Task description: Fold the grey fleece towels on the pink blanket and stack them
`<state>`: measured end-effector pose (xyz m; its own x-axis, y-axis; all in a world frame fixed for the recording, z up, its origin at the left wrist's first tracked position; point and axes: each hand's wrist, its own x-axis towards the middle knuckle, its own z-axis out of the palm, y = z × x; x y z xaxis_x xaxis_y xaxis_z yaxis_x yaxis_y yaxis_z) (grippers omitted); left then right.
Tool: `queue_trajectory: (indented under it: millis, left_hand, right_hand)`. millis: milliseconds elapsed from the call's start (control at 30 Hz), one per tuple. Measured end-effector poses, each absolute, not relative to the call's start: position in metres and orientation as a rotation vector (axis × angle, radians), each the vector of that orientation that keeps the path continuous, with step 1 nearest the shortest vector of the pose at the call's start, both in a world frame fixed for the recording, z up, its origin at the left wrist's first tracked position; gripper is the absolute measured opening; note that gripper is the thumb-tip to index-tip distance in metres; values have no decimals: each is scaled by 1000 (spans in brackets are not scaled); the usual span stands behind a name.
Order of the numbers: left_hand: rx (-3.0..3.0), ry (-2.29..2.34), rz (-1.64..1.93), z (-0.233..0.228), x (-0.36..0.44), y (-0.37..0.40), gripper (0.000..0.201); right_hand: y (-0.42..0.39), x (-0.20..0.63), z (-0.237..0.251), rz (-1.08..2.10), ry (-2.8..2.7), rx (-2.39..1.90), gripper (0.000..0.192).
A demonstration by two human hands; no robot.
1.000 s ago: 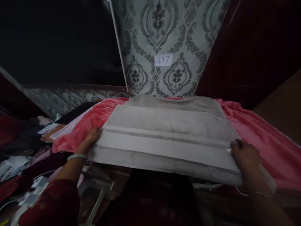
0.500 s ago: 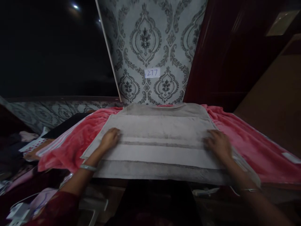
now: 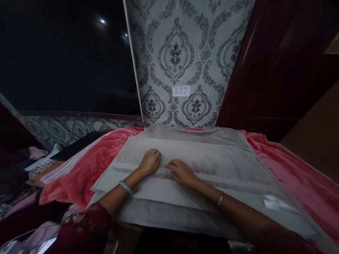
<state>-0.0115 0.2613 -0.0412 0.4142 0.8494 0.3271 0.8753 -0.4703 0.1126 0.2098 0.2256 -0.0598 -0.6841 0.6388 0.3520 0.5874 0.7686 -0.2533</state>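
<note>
A grey towel with paler stripes lies folded flat on a pink fleece blanket. My left hand rests palm down near the towel's middle, fingers loosely curled. My right hand lies flat beside it, a little nearer to me, fingers spread on the stripe. The two hands are close together and hold nothing. A white label shows at the towel's near right corner.
Patterned grey wallpaper with a paper tag reading 277 rises behind the towel. Dark wooden panels stand at the right. Clothes and papers are heaped at the left, below the blanket's edge.
Both hands have slid inward over the towel, from its left and right edges to its middle. The view has shifted slightly.
</note>
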Motion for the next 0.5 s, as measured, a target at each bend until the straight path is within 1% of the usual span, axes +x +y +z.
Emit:
queue_trajectory:
  millis: [67,133,233,400,467,500]
  left_hand:
    - [-2458,-1686,-587,-47,-24,268,31]
    - [-2347,-1784,-664,-57,-34,272,32]
    - [-2282,-1830,-739,-75,-41,276,30]
    - [-2281,-1820,-799,-88,-43,279,29]
    - [-2251,-1850,-889,-87,-46,280,30]
    - [-2207,-1870,-953,-87,-48,280,31]
  right_hand:
    - [235,191,-59,147,-2588,-863,48]
    - [252,179,-57,138,-2644,-895,47]
    - [298,180,-51,120,-2678,-1152,44]
    - [376,199,-40,49,-2435,-1630,47]
    - [381,189,-42,31,-2393,-1668,47]
    - [377,180,-46,34,-2425,-1609,46]
